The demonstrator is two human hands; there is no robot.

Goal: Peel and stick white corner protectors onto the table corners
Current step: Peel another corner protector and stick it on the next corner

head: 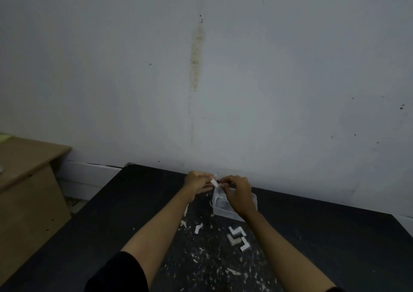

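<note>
White corner protector (214, 182) pinched between left hand (197, 181) and right hand (239, 194), both gripping it, above a clear plastic box (221, 212) on the far part of the black table (100, 220), spare L-shaped protectors (237, 231) lying nearer

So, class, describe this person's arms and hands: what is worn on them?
Both forearms are bare. A black short sleeve covers the left upper arm; only a dark sleeve edge shows on the right. The left hand and right hand are ungloved, with no watch visible.
</note>
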